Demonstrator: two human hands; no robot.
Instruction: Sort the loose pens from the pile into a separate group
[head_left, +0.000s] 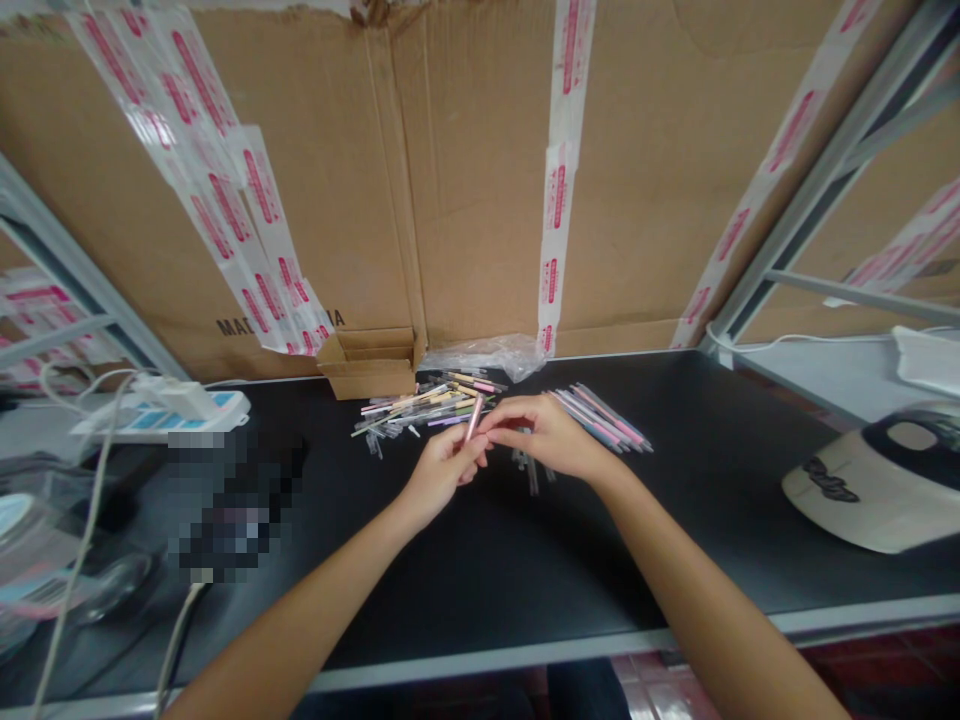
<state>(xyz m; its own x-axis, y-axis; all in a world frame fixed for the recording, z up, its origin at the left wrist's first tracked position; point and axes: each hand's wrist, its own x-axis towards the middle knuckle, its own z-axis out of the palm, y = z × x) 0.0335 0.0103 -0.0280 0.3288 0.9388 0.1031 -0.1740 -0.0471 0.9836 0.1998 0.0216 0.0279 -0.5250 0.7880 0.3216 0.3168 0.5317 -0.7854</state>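
Note:
My left hand (444,468) is closed around a slim pink pen (474,418), which stands up from its fingers. My right hand (541,432) meets it at the fingertips, its thumb and index finger pinched by the pen's lower part; what they pinch is too small to make out. Behind my hands lies a loose pile of pens and clear caps (427,402). To the right, several pink and grey pens (600,415) lie side by side. A few clear plastic pieces (532,472) rest under my right hand.
A small open cardboard box (373,378) and a crumpled clear bag (487,355) stand at the back of the black table (480,590). Left are a power strip (180,410), cables and a plastic jar (30,560); right is a white cap (877,490). Metal posts flank the table.

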